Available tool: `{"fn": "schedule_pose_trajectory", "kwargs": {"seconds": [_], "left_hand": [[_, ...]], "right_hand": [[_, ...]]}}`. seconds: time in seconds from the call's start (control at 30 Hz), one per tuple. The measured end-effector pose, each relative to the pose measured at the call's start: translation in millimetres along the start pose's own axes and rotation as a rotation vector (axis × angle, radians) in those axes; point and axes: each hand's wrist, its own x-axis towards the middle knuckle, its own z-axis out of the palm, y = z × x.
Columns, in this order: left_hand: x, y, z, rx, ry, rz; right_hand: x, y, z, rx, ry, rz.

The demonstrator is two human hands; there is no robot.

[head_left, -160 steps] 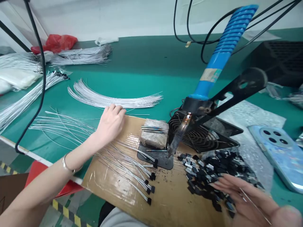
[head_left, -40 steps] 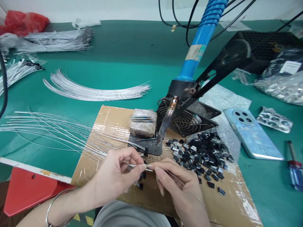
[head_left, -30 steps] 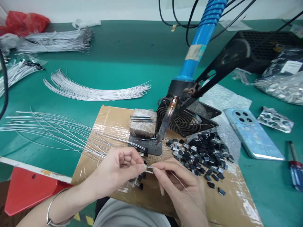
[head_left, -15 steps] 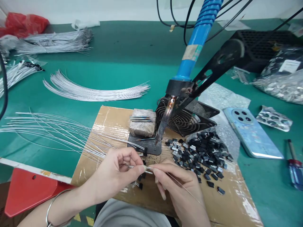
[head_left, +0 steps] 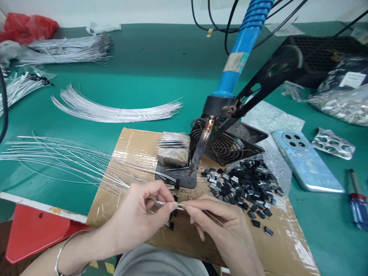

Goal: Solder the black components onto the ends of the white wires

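My left hand (head_left: pixel 149 216) pinches thin white wires between thumb and forefinger, just below the soldering iron (head_left: pixel 201 147). Close to its fingertips, my right hand (head_left: pixel 220 224) is closed on a thin wire (head_left: pixel 230 230), which trails back over the palm. The fingertips hide the wire ends between the two hands. White wires (head_left: pixel 71 157) fan out to the left, some ending in black connectors (head_left: pixel 177 184) beside my left hand. A pile of small black connectors (head_left: pixel 247 184) lies right of the iron on the brown board (head_left: pixel 276 253).
A grey block (head_left: pixel 174 155) and a black fan (head_left: pixel 227 147) stand behind my hands. The iron's black bracket (head_left: pixel 267 78) reaches in from the right. A curved wire bundle (head_left: pixel 115 114) lies at the back; a blue phone (head_left: pixel 309 163) and screwdriver (head_left: pixel 358 207) are on the right.
My right hand has shifted slightly right and down. Its lower fingers have moved a little, and both hands keep their pinches near each other.
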Motion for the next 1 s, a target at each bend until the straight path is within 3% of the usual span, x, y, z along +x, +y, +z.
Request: {"fn": "schedule_pose_trajectory", "kwargs": {"seconds": [0.27,0.57,0.8,1.0], "left_hand": [[-2,-5,6.5,0.056,0.068,-0.005],[-2,-6,19.5,-0.024,0.154,0.005],[-1,-3,5.8,-0.146,0.233,-0.005],[0,0,-1.3,-0.203,0.086,-0.052]], "right_hand": [[0,8,5,-0.005,0.102,-0.051],[-5,26,27,0.222,0.266,-0.115],[1,35,9,0.237,0.362,-0.225],[1,14,10,-0.094,0.204,-0.278]]}}
